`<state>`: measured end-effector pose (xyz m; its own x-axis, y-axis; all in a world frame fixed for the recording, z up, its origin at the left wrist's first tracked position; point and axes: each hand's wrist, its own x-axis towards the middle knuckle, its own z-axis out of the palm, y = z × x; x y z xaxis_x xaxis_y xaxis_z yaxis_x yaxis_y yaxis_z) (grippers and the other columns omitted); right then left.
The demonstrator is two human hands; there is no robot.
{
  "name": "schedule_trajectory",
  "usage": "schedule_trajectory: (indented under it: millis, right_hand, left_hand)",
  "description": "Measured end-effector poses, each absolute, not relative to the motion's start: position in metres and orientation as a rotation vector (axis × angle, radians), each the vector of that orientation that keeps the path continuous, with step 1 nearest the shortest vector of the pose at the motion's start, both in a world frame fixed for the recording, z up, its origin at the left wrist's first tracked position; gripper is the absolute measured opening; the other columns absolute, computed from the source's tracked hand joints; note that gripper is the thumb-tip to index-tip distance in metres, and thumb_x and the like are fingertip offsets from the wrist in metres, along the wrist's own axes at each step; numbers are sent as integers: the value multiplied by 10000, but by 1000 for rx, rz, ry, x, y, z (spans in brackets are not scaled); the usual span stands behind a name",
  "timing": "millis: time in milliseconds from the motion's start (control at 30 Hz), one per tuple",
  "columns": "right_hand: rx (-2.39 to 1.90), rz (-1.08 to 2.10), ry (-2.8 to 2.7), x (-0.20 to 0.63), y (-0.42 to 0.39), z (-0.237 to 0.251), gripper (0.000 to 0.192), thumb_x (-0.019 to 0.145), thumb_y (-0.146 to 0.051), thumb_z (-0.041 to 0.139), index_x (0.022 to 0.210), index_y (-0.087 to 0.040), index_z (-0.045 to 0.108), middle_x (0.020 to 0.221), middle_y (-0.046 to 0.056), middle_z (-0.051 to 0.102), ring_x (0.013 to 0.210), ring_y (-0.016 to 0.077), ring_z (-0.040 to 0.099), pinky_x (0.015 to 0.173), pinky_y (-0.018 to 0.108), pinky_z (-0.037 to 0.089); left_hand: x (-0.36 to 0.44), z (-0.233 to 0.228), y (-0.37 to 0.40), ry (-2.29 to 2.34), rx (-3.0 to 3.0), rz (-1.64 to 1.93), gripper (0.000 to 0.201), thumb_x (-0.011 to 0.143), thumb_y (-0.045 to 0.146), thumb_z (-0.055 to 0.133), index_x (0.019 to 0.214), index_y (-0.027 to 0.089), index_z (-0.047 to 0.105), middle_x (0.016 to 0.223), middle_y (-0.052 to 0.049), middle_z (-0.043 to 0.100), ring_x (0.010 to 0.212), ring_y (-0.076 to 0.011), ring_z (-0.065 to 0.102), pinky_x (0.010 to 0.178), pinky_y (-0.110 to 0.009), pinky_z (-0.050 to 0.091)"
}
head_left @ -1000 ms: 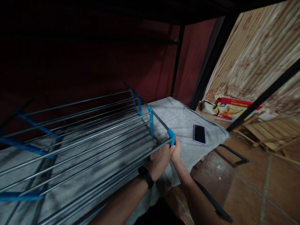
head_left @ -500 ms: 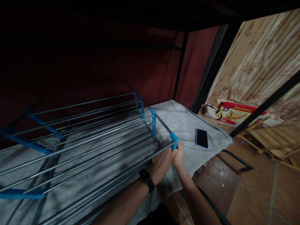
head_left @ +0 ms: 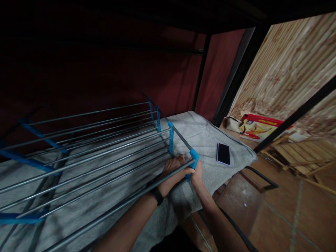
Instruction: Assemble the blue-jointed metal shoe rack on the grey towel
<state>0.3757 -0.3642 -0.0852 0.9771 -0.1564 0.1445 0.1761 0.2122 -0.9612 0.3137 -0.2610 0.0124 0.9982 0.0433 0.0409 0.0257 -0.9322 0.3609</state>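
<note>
At frame centre, the steel-rod drying rack with blue plastic joints is gripped at its corner by the left hand and right hand, close together; it is judged light, stiff, and best held by its rods.

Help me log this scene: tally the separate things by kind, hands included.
Hands: 2, left hand, right hand
Metal rack: 1
Grey towel: 1
Phone: 1
Red box: 1
Total: 6
</note>
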Motion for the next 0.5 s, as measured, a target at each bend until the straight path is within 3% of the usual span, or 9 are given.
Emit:
schedule_trajectory:
  millis: [100, 200, 367, 500]
  right_hand:
    - [-1357, -261, 23, 371, -363, -79, 322, 746, -532, 626, 731, -213, 595, 783, 32, 608, 902, 230, 560, 840, 351, 476]
    - [-1338, -221, 7, 364, -365, -73, 444, 862, -614, 490, 671, -221, 567, 690, 27, 580, 795, 215, 572, 752, 328, 491]
    - [-1267, -155, -66, 354, -378, -64, 519, 928, -646, 444, 760, -195, 639, 779, 37, 657, 736, 195, 600, 756, 324, 494]
    - [-1245, -161, -84, 344, -382, -57, 494, 942, -620, 468, 856, -178, 672, 907, 51, 688, 853, 204, 629, 847, 329, 490]
  left_hand:
    - [306, 17, -268, 42, 2773, 60, 383, 891, 485, 640, 1135, 189, 628, 1069, -83, 706, 976, -248, 659, 898, -352, 470]
    - [289, 21, -271, -11, 2834, 107, 329, 963, 451, 525, 1147, 201, 634, 1085, -93, 706, 964, -263, 661, 869, -356, 473]
    - [250, 18, -256, 57, 2983, 114, 447, 1043, 300, 219, 1162, 211, 640, 1135, -124, 682, 1046, -288, 633, 927, -403, 451]
    - [232, 14, -245, 216, 2965, 125, 346, 1026, 305, 331, 1181, 232, 631, 1143, -118, 685, 1059, -288, 628, 951, -394, 445]
